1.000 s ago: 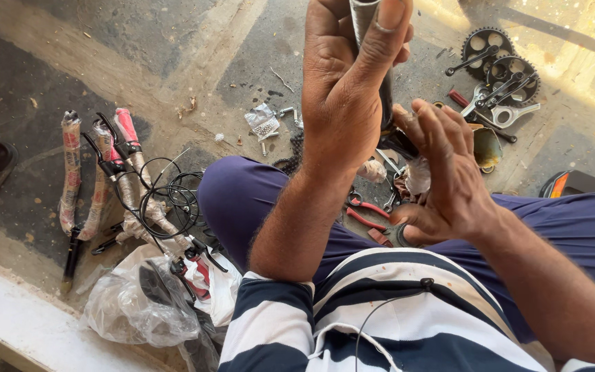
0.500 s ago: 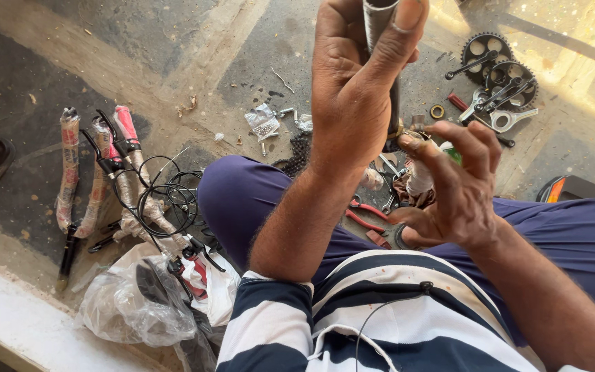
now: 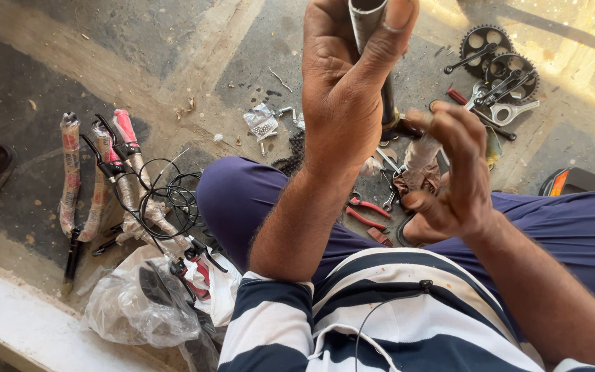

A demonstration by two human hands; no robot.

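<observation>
Your left hand (image 3: 349,103) raised high, fingers wrapped tight round metal tube (image 3: 373,41), tube upright, top end open near frame top. Your right hand (image 3: 452,172) just beside tube's lower end, fingers loosely curled, blurred; cannot tell if anything held. Red pliers (image 3: 366,210) on floor below. Chainrings (image 3: 500,58) and spanners (image 3: 500,110) far right; handlebars (image 3: 98,179) with cables (image 3: 166,200) left

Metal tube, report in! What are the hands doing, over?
Left hand gripping metal tube upright, fingers wrapped. Right hand open beside its lower end, blurred. Chainrings, pliers on floor below, over.
</observation>
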